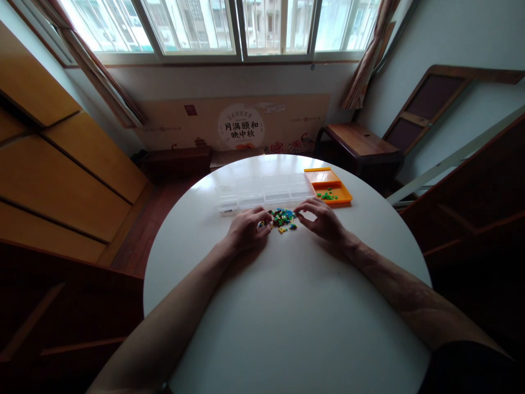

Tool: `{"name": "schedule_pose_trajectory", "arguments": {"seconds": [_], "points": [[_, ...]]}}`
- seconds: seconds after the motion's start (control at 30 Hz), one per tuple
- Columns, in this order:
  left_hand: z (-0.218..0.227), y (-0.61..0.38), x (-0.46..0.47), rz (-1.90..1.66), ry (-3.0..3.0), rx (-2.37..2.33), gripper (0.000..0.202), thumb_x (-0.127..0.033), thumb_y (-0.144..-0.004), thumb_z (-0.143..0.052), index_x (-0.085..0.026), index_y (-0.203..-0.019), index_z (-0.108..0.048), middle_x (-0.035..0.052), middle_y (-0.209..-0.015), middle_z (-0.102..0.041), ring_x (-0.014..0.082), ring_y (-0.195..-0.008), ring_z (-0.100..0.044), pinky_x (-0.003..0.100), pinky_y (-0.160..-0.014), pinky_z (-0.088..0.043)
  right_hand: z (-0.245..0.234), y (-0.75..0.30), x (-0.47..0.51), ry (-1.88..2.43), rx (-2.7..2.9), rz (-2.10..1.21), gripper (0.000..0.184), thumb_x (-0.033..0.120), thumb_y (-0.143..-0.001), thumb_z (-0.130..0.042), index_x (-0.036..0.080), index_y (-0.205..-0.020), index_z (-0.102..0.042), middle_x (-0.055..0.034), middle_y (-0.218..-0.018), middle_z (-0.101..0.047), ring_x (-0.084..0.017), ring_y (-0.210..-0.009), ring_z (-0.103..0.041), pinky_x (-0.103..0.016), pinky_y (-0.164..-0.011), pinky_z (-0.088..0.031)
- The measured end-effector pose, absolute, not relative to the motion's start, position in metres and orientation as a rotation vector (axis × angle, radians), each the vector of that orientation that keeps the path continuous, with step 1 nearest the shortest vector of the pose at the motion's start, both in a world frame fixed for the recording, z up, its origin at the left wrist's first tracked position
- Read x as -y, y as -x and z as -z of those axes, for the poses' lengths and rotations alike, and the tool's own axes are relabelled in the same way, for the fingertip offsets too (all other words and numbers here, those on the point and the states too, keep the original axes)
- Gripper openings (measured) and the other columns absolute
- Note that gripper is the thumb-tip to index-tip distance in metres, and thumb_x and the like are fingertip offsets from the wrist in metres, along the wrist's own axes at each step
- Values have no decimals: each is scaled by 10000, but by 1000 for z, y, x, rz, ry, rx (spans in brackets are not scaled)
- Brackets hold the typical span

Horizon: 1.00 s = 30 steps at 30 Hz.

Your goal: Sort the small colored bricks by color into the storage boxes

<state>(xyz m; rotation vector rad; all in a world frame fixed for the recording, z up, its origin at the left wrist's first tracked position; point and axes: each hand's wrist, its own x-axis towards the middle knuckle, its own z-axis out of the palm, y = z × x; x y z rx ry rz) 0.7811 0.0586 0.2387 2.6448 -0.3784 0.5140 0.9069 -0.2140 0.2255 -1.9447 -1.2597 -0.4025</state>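
Multicoloured small pieces (283,218), green, blue, yellow and dark, are heaped in a little pile on the white round table (287,306), between the two hands. The left hand (248,230) is laid knuckles-up just to the pile's left. Its fingers are curled inward and its fingertips meet the pile's edge; whether a piece is pinched there cannot be told. The right hand (323,219) is held just on the pile's other side, with the fingers bent and drawn towards the thumb. No held piece can be made out. Just beyond both hands a clear compartment box (262,194) is set. Beyond the right hand, at the box's end, an orange tray (322,176) is seen, with a few green pieces (327,195) lying in it.
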Motion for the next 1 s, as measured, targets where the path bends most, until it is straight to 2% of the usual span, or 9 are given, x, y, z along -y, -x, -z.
{"name": "schedule_pose_trajectory", "arguments": {"seconds": [0.27,0.37,0.5,0.67,0.8,1.0], "points": [[-240,-779,-63,-544,-2678,336,105,-253,-946,-686,-251,-1000,-777,29,-1088,-776,185,-821,-687,328,-832,-528,-225,-941,239,2068,677,734,126,312,-1018,-660,242,-1008,-764,-82,-1028,-797,-302,-904,-667,-512,-938,-572],[-242,-778,-66,-560,-2714,322,134,-228,-928,-677,-251,-1012,-779,32,-1081,-770,195,-832,-682,339,-843,-531,-216,-957,251,2097,528,755,140,329,-987,-664,228,-1013,-757,-93,-1034,-800,-291,-857,-647,-511,-920,-574],[-245,-777,-73,-588,-2739,273,158,-221,-921,-669,-243,-1034,-778,44,-1073,-766,209,-853,-684,356,-868,-539,-206,-966,256,2114,457,736,158,342,-953,-677,227,-1040,-741,-98,-1055,-788,-307,-923,-657,-523,-931,-581],[-243,-777,-81,-608,-2749,227,164,-237,-930,-676,-245,-1064,-769,44,-1118,-763,199,-816,-674,351,-836,-537,-211,-954,246,2080,586,697,113,302,-956,-678,238,-1038,-724,-101,-1070,-774,-325,-997,-675,-541,-975,-578],[-244,-776,-81,-619,-2751,220,152,-246,-933,-681,-243,-1058,-768,42,-1115,-759,195,-806,-668,344,-817,-526,-223,-935,235,2032,900,603,84,260,-998,-655,254,-1036,-729,-90,-1074,-760,-329,-1093,-684,-536,-1014,-573],[-250,-773,-74,-541,-2701,377,131,-253,-916,-712,-252,-1035,-770,35,-1071,-758,202,-856,-688,334,-838,-527,-232,-906,220,1974,1358,375,107,231,-1014,-690,275,-1085,-758,-64,-1140,-774,-287,-1076,-692,-495,-1010,-585]]}}
